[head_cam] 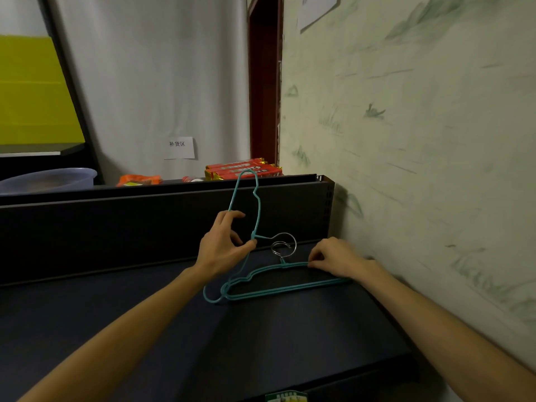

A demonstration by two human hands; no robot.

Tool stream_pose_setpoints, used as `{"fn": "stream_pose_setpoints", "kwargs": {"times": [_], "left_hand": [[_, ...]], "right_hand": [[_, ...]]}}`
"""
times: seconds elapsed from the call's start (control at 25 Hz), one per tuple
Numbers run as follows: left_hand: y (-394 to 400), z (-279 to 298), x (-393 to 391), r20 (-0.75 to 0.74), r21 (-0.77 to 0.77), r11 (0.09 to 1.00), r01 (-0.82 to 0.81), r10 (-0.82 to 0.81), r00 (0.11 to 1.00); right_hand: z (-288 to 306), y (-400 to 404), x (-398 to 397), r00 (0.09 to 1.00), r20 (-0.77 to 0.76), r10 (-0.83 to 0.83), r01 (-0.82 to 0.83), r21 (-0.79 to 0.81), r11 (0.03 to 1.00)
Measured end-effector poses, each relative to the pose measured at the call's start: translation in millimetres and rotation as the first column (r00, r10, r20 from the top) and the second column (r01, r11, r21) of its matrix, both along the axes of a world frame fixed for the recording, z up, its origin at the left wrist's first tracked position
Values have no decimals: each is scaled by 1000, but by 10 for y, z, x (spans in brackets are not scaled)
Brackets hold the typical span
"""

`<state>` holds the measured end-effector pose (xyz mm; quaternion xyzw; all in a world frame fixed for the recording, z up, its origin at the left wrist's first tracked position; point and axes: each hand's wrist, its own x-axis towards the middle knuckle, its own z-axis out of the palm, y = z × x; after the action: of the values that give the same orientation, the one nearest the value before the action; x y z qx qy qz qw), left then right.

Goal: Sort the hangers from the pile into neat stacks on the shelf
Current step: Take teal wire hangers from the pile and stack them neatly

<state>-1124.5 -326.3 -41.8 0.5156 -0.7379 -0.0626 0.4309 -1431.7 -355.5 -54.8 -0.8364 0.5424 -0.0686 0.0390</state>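
**Hangers going onto the shelf, one at a time**

Shelf [174, 329] first, since it runs nearest to me: a dark, flat board that carries everything I am working on, with its right end butted against the marked wall [420, 140]. I keep the stack at that end so the wall gives me an edge to square it against.

My right hand [333, 258] is curled down on the flat stack of teal hangers [290, 291], fingertips pinching the upper wires near the neck. I judge that is to pin the stack so it does not slide while the next one goes on. I count at least two hangers lying there, going by the doubled wires and the two metal hooks; there may be a third, I cannot tell.

My left hand [224, 242] grips one more teal hanger [256, 204], fingers and thumb closed round its wire. It stands tilted nearly on end, one shoulder high, the low end touching the stack's left tip, its hook [285, 242] pointing right above the stacked hooks. I hold it so to swing it down in line with the others.

Beyond the back panel [145, 227] lie red packets [243, 169], three by my count, an orange bag [139, 179], one plastic tub [49, 179] and one paper label [178, 147] on the curtain.
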Motion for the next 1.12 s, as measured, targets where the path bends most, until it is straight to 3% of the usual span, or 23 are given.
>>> {"fn": "stream_pose_setpoints", "kwargs": {"times": [0.16,0.36,0.44,0.48,0.56,0.6,0.72,0.88,0.96,1.08,1.12], "left_hand": [[24,-8,0,-5,26,1000,-13,13,1000],[56,28,-75,-133,96,995,6,7,991],[63,48,-136,-236,123,992,3,26,971],[66,61,-185,-296,130,991,-12,50,954],[94,107,-335,-452,156,987,-28,97,887],[122,143,-437,-538,176,984,-19,112,836],[154,260,-657,-719,209,977,28,134,682],[104,346,-593,-793,209,955,209,40,608],[113,357,-517,-809,219,945,245,35,587],[146,320,-324,-873,231,953,194,116,473],[163,291,-226,-865,243,957,158,140,481]], "right_hand": [[19,25,41,997,-78,13,-17,-53,998],[111,62,71,996,-82,-34,32,-35,999],[161,212,119,999,32,-15,19,-114,993],[184,348,194,979,205,1,24,-115,993],[196,643,430,830,558,-5,2,6,1000],[196,758,555,755,655,-17,-37,70,997],[123,880,766,635,772,-25,-76,95,993],[137,795,581,458,871,-179,32,185,982],[170,744,420,503,848,-168,109,131,985],[205,654,109,679,723,-124,195,-16,981],[202,607,-2,740,660,-130,222,-57,973]]}}
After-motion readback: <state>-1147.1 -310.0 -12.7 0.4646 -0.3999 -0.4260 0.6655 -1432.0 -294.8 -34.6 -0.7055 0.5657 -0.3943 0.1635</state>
